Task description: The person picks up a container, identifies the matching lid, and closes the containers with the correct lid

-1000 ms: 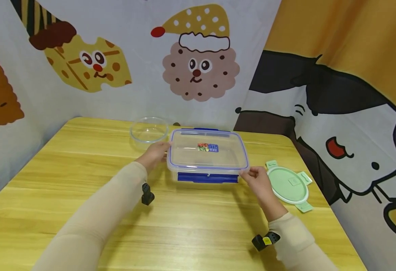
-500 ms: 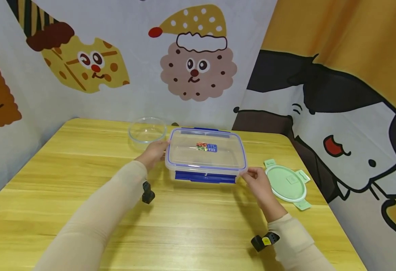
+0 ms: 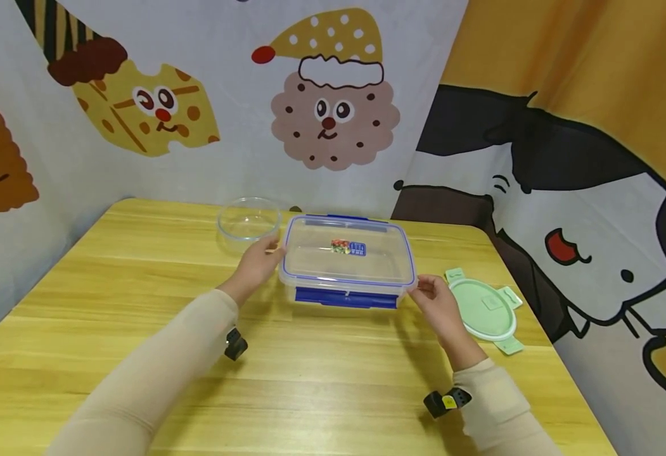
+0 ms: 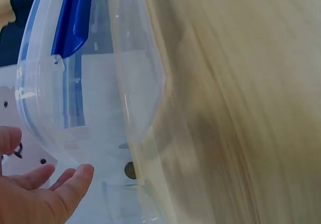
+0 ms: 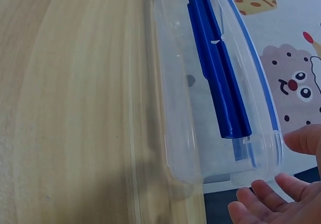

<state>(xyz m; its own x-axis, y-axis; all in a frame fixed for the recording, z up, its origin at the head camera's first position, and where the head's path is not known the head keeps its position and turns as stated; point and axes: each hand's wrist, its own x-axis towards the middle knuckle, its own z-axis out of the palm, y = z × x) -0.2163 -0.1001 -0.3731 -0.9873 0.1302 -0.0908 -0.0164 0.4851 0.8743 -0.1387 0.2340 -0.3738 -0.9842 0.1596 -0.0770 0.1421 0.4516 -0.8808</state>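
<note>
A clear plastic food container (image 3: 348,259) with a blue-edged lid stands on the table. Its long blue latch (image 3: 346,297) lies down against the front wall. My left hand (image 3: 255,266) is beside its left end, fingers loosely bent; the left wrist view puts the fingertips (image 4: 85,173) just off the corner. At the front right corner is my right hand (image 3: 438,307). The right wrist view has that thumb (image 5: 303,139) and the fingers spread apart close to the lid's corner, gripping nothing.
Behind my left hand stands a round clear bowl (image 3: 236,236). A round pale green lid (image 3: 485,310) with flap tabs lies right of my right hand. The wooden table (image 3: 310,386) ends at a cartoon-printed cloth (image 3: 196,171) at the back.
My left hand has come off the container's left end and drawn slightly left. My right fingers have loosened from the front right corner. The container has stayed in place.
</note>
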